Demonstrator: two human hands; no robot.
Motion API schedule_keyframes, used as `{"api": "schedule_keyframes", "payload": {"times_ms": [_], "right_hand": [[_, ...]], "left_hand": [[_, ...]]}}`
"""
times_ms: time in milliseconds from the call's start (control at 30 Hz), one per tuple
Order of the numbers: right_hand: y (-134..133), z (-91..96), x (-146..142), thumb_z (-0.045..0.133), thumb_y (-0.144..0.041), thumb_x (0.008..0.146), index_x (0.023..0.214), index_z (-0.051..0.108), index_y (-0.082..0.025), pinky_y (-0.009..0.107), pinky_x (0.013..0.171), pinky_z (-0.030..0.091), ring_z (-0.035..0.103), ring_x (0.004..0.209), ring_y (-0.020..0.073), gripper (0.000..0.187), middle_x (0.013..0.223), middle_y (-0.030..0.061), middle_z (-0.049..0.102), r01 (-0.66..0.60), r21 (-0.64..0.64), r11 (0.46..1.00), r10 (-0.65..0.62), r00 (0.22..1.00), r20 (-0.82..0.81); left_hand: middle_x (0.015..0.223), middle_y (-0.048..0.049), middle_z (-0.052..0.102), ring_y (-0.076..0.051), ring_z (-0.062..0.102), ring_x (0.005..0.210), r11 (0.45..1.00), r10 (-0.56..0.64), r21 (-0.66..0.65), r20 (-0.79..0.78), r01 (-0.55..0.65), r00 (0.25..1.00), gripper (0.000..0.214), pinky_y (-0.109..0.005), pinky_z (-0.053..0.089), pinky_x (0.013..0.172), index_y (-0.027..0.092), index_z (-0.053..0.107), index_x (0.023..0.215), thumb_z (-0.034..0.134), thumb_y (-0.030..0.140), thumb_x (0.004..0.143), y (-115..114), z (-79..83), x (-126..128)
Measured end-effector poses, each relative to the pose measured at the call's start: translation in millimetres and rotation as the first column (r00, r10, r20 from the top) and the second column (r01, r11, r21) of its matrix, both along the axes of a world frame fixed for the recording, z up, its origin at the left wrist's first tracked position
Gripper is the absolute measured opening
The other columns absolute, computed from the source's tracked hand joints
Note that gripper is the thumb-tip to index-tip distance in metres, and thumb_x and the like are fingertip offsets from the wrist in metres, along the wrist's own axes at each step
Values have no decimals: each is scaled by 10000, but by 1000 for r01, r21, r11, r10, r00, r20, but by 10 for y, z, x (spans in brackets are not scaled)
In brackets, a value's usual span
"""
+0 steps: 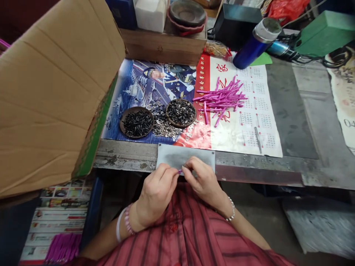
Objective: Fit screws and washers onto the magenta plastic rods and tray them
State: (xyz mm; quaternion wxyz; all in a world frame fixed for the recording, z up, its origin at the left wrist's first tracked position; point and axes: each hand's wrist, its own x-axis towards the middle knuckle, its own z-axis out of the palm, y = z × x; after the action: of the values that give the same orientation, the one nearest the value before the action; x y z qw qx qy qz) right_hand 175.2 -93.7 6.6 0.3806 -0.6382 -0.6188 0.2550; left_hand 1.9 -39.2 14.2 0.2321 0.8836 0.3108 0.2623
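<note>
In the head view, the left hand (156,190) and the right hand (203,181) meet in front of the striped shirt (180,232), at the near edge of the tabletop (291,170). Each grip is pinched at the fingertips on the same small purple piece (180,171); only a short bit of it shows between them, the rest being hidden by the fingers. It sits over the near edge of a grey plate (172,152), which lies at the tabletop's edge.

Beyond the plate, a printed calendar sheet (233,142) covers part of the tabletop. On it, to the left, a brown dish (136,136) holds dark, thin pins (137,122). Just right of it stands a second dish (181,126) with more small dark parts, and small metal rings (166,130) are strewn between and around the two. Farther right lies a loose pile of purple strips (223,96), with a slim metal tool (258,140) nearer the front.

Behind the sheet are a wooden box (163,48) and, at the right, a tilted blue bottle (249,50). A large cardboard box (55,96) fills the left side, with another purple bundle (63,247) low beside it.
</note>
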Motion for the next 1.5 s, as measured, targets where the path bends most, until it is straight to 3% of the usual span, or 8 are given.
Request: {"api": "schedule_keyframes", "payload": {"times_ms": [400,600,667,833,1100,1233,1367,1500], "right_hand": [[21,-11,-64,486,-209,991,761,462,-227,262,614,389,495,639,145,232,717,-9,516,26,-41,999,-25,1000,14],[73,-50,-73,484,-370,1020,776,554,-208,255,599,437,563,602,144,302,661,-10,579,41,-209,977,-105,946,-307],[83,-61,-81,457,-457,1036,853,599,-198,259,602,472,605,596,148,348,694,2,630,20,-279,960,-140,897,-420],[101,-28,-194,469,-550,1027,838,624,-192,267,619,480,620,606,157,432,680,12,647,-103,-304,947,-56,881,-471],[145,-20,-658,651,-411,960,1010,607,-221,271,702,503,599,763,160,202,921,27,645,-277,-264,924,100,841,-532],[180,-24,-919,676,-415,945,1070,607,-230,280,705,530,616,782,160,234,959,32,650,-439,-302,846,172,761,-626],[202,-35,-1106,746,-485,875,1004,601,-229,259,608,531,628,693,156,321,846,9,667,-445,-389,807,39,696,-717],[250,-45,-1114,733,-505,878,938,658,-211,263,602,537,634,661,167,309,787,22,691,-303,-416,857,29,835,-550]], "left_hand": [[831,-29,613,-167,627,738,999,-2,-32,27,2,1000,98,-272,506,708,179,601,953,555,101,990,-11,-60,-41],[818,-19,615,-144,616,750,955,92,-295,166,-40,982,98,-245,490,712,172,642,892,594,129,966,33,-43,-105],[827,-19,634,-135,619,746,862,180,-504,214,-49,960,95,-233,484,687,172,667,870,616,161,949,55,-21,-153],[708,12,642,-100,560,578,387,470,-922,224,28,854,175,-205,440,551,154,719,1027,638,270,925,56,-44,-345],[707,8,691,-103,621,666,99,855,-937,253,336,453,338,-192,497,651,158,707,882,909,353,694,-10,-82,-602],[769,1,711,-126,654,717,87,934,-884,233,459,272,380,-225,526,687,172,666,871,943,317,655,-32,-81,-726],[772,12,682,-113,634,699,140,944,-890,252,433,214,346,-214,507,661,166,638,849,911,307,691,-138,-150,-835],[958,-50,711,-171,684,898,316,903,-948,309,26,297,196,-301,553,844,173,651,985,750,259,840,-322,-263,-1022]]}}
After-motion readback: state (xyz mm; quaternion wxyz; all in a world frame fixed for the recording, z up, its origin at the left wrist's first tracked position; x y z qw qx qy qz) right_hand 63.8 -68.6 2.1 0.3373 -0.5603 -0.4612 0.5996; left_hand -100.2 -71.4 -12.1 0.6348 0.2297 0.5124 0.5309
